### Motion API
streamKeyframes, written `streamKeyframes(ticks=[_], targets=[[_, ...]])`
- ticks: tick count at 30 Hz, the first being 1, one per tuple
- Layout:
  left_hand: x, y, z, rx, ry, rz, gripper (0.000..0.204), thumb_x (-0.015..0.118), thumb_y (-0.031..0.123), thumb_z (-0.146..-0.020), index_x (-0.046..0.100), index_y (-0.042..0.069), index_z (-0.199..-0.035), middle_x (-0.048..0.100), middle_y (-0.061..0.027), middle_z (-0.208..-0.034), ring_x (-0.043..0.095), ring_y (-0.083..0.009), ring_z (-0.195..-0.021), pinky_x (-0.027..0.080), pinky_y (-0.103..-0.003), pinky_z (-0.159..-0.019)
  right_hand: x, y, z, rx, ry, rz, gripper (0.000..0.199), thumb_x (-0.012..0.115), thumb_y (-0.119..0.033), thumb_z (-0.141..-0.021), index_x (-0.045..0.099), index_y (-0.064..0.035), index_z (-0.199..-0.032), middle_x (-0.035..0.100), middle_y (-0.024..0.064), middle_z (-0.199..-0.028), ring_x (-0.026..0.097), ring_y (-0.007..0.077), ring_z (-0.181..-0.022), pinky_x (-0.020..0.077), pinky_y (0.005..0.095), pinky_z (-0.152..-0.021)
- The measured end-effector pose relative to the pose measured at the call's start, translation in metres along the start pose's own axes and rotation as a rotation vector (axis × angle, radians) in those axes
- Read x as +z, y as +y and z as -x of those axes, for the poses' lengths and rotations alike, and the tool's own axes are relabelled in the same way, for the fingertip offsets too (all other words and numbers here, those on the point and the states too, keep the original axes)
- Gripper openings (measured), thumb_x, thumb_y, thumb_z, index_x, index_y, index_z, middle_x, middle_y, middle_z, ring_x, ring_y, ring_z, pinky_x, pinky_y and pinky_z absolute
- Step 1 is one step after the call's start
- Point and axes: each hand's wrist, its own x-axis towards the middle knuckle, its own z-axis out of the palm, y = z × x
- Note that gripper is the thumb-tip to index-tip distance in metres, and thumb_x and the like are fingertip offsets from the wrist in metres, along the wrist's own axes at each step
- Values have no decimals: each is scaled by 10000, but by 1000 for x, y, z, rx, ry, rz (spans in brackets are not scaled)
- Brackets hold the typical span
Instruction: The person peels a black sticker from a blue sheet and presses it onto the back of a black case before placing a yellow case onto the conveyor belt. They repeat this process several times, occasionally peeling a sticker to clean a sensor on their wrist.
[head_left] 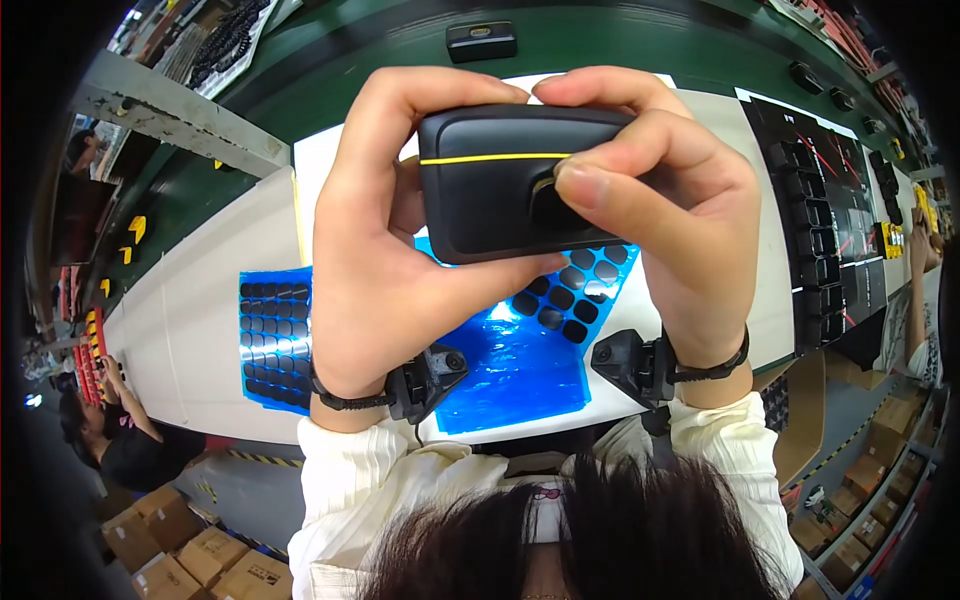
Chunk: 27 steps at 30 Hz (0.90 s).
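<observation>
Both hands hold up a black box-shaped device (485,205) with rounded corners and a thin yellow stripe. My left hand (365,235) is closed round its left end, fingers over the top edge and thumb along the underside. My right hand (690,200) grips the right end, its thumb pressing on a dark rounded spot on the face. Whether that spot is a loose pad or part of the device, I cannot tell. Beneath lies a blue film sheet (520,385) bearing black rounded-square pads (562,298), partly hidden by the hands. Another blue sheet of pads (275,340) is beside my left wrist.
A similar black device (481,42) sits on the green surface (620,45) beyond the white bench top. Black trays (822,245) stand at the right. Co-workers sit at the left (130,440) and far right (918,250). Cardboard boxes (215,555) are on the floor.
</observation>
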Motion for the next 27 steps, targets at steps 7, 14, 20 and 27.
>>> streamKeyframes(ticks=[7,14,20,27], targets=[[0,5,-2,1,15,-3,697,759,-28,-411,451,19,-1034,514,-153,-1048,515,-236,-978,414,-329,-865,-3,7,-4,-227,-27,190,113,629,-22,-685,565,-23,-778,491,196,-1115,505,222,-982,389,316,-862],[5,6,-2,45,70,40,681,761,-17,-435,431,19,-1029,513,-161,-1049,513,-245,-994,414,-339,-875,4,5,-5,-175,65,-58,422,635,-20,-677,474,-21,-1067,478,188,-1134,495,226,-1014,391,322,-879],[1,-2,-5,110,4,111,603,756,-24,-532,420,24,-1030,488,-126,-1070,507,-192,-1009,451,-290,-840,1,-6,-5,89,37,-204,621,627,-30,-687,324,-25,-1229,473,173,-1146,483,223,-1041,389,313,-892],[-4,-13,-10,26,-83,50,660,729,-37,-573,392,48,-1135,482,-128,-1078,508,-198,-1006,447,-293,-838,-1,7,-7,-38,17,6,543,583,-95,-743,330,-25,-1219,498,146,-1122,511,192,-994,412,286,-856]])
